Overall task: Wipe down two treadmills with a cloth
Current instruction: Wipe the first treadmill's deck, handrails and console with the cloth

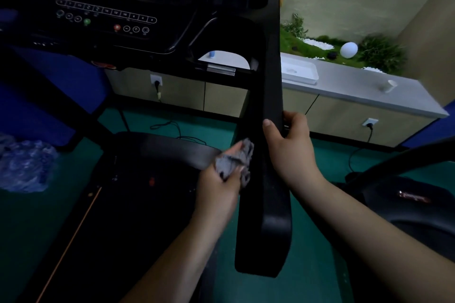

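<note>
Handrail [268, 179]: black, stiff, running from near the lower edge up to the console; rounded end nearest.
Left hand [219, 184]: fingers clenched round the cloth [236, 162], pressing it against the handrail's left face.
Cloth: grey, bunched, soft and light by the look of it; likely best gripped in a wad, as here, to keep loose corners off the belt [128, 216].
Right hand [293, 145]: grasping the handrail from the right, thumb over its top face, fingers curled round the far edge.
Treadmill: belt and motor cover [167, 147] below left, dark and smooth, probably slick when damp.
Room: open green floor [320, 253] between handrail and second treadmill [406, 204] at right; free run up the rail.
Console [105, 17]: button rows, farther up.
Beyond: counter [357, 86] with white tray [298, 71], well apart.
</note>
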Demonstrator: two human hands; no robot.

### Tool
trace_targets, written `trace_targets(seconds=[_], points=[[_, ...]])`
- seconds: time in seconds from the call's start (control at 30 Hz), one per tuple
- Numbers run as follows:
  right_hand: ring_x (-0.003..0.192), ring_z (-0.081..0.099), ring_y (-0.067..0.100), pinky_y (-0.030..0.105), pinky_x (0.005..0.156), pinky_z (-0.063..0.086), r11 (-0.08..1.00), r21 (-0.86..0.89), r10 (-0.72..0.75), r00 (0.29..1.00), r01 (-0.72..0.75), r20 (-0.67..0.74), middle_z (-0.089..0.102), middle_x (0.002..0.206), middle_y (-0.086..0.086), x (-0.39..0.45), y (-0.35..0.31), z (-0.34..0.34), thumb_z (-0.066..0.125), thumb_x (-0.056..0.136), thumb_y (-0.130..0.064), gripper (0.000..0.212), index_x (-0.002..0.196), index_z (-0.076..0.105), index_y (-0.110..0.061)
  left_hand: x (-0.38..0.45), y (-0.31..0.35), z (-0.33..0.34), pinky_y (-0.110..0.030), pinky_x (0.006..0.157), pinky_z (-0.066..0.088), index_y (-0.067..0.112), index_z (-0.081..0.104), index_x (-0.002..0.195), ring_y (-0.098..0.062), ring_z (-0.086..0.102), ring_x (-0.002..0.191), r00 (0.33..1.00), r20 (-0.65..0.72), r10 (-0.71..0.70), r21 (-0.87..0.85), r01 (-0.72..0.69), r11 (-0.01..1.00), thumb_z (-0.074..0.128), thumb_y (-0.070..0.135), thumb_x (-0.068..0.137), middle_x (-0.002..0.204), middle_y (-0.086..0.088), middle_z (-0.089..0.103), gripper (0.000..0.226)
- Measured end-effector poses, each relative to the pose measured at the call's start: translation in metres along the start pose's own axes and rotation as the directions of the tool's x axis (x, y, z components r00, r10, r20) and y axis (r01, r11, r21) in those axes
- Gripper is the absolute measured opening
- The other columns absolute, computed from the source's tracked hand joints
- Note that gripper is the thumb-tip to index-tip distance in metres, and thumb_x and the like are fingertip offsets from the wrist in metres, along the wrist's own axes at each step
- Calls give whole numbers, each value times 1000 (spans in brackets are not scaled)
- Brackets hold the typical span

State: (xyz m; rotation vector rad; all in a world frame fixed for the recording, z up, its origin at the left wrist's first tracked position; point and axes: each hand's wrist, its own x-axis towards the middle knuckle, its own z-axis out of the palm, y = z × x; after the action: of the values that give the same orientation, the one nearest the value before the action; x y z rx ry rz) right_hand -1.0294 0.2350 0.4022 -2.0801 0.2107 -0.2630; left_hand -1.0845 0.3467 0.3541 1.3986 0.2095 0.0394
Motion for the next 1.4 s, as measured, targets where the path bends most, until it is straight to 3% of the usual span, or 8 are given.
trace_targets(seconds=[0.1,0.27,0.53,0.8,1.1,1.2,1.3,1.4], points=[[110,54,18,22,89,39,1000,10,-1,1000,1,29,53,125,8,0,0,-3,61,90,-32,41,125,47,-15,1,2,2,-8,85,47,31,63,113,5,62,99,999,-32,15,76,-12,997,54,0,92,104,21,66,38],[113,56,20,27,96,44,999,-8,-34,993,35,117,56,126,8,-23,7,-14,62,88,-32,46,130,50,-18,17,10,13,-46,96,50,17,62,118,-20,65,103,990,-84,-114,144,125,982,53,32,93,110,-3,69,31],[118,50,25,22,93,36,998,5,-58,990,58,131,46,133,12,-32,3,-14,58,92,-33,57,139,39,-7,-95,12,-8,-12,68,47,28,62,95,1,62,85,981,-193,-18,188,55,981,52,19,97,86,18,65,14],[116,52,24,35,101,43,998,21,-54,990,52,128,47,132,10,-32,3,-19,61,88,-37,58,136,42,-11,-23,28,15,-42,95,51,19,64,99,-24,65,102,991,-133,-31,160,52,986,51,20,98,103,-4,69,14],[109,58,23,39,99,48,993,-104,-37,993,49,115,55,123,9,25,-16,-9,66,72,-37,65,129,50,-11,-10,36,-22,-39,92,53,28,67,85,-13,68,95,999,49,-5,267,-8,964,58,18,93,94,6,72,16],[111,53,31,40,100,45,980,-199,16,996,2,88,51,121,15,55,-32,5,64,77,-27,56,127,49,-8,42,50,-38,-14,83,51,30,63,103,-7,64,101,995,35,99,270,-104,957,57,13,93,102,12,67,20],[117,46,38,41,100,39,941,-335,69,996,-49,48,41,129,19,77,-42,19,62,83,-21,55,130,39,-5,112,65,-62,5,88,32,21,43,140,-6,48,122,941,105,323,494,-331,804,64,9,88,135,4,50,57],[114,47,41,40,94,39,897,-438,60,998,-54,1,40,128,21,84,-42,30,60,85,-20,57,133,34,-3,185,70,-84,4,103,14,9,24,149,-17,28,140,852,296,432,642,-512,570,65,-5,81,153,-9,26,80]])
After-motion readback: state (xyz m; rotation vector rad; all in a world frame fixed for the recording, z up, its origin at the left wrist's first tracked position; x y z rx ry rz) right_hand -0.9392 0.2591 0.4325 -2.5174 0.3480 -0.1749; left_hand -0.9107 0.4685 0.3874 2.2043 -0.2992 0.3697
